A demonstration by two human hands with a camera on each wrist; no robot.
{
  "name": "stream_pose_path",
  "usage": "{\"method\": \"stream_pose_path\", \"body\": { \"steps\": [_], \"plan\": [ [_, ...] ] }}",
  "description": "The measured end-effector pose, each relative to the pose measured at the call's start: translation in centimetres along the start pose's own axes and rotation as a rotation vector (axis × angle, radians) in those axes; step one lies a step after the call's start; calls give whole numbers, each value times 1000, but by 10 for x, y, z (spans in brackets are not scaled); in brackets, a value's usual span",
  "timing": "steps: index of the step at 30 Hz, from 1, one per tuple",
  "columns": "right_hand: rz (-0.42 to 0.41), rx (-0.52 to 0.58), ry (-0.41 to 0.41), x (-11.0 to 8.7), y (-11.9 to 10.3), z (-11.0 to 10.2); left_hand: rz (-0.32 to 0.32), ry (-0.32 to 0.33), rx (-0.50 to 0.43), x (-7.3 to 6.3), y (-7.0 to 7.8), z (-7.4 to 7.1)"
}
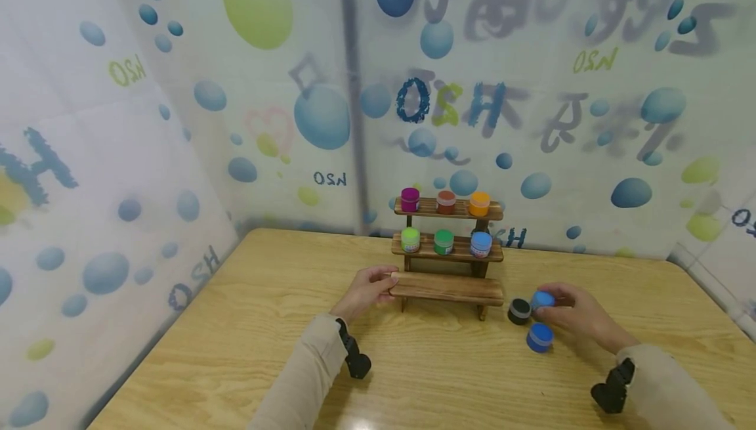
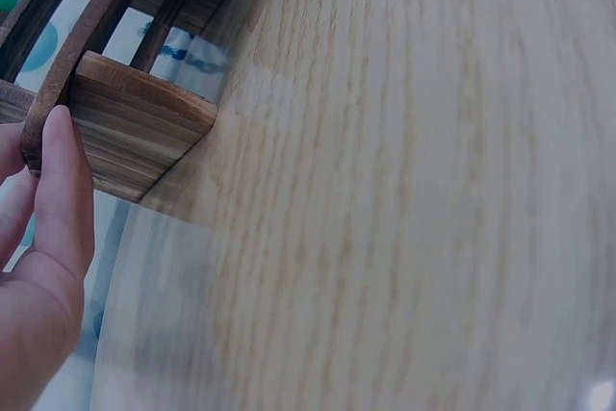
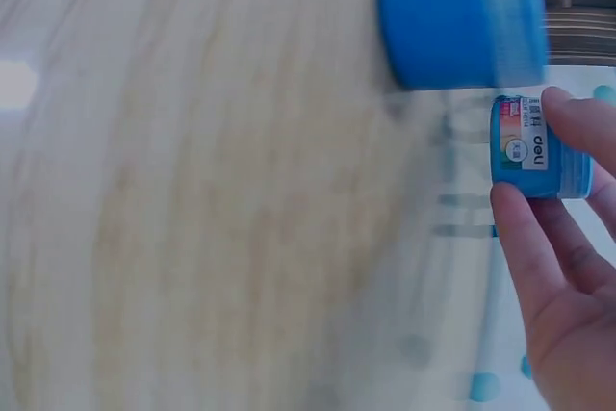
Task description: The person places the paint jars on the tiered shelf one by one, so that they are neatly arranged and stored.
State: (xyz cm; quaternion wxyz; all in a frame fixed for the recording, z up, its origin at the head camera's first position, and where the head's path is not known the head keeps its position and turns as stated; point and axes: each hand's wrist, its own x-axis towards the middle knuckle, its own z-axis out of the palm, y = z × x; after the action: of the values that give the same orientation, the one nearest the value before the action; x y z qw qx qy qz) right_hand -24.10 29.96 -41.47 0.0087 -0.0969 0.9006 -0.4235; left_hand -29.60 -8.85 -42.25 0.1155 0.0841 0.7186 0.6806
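Note:
A three-tier wooden stand (image 1: 446, 287) is on the table. My left hand (image 1: 367, 291) pinches the left end of its bottom shelf, thumb on top; the left wrist view shows the fingers around the board's end. My right hand (image 1: 575, 315) grips a light blue paint jar (image 3: 525, 146) with a printed label between thumb and fingers. Beside that jar is a black jar (image 1: 520, 312), and in front of it a darker blue jar (image 1: 540, 338). The middle shelf bears a lime jar (image 1: 410, 239), a green jar (image 1: 443, 242) and another light blue jar (image 1: 481, 245).
On the top shelf stand a purple jar (image 1: 410, 200), a brown jar (image 1: 445, 202) and an orange jar (image 1: 479, 204). A patterned curtain (image 1: 283, 200) hangs behind the wooden table (image 1: 425, 377) and along its left side.

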Motion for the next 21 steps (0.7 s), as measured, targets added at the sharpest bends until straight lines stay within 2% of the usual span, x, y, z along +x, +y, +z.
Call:
{"method": "stream_pose_path", "body": {
  "steps": [7,13,18,21],
  "plan": [
    [-26,-26,13,-1,-13,-9,-3,9,7,0,-1,0],
    [-93,-61,40,-3,-29,-11,0,10,13,1,-2,0],
    [-129,-75,42,-3,-43,-6,-6,10,26,0,0,0],
    [-173,-72,33,-2,-50,0,-3,-3,19,-5,7,1]
  ]
}}
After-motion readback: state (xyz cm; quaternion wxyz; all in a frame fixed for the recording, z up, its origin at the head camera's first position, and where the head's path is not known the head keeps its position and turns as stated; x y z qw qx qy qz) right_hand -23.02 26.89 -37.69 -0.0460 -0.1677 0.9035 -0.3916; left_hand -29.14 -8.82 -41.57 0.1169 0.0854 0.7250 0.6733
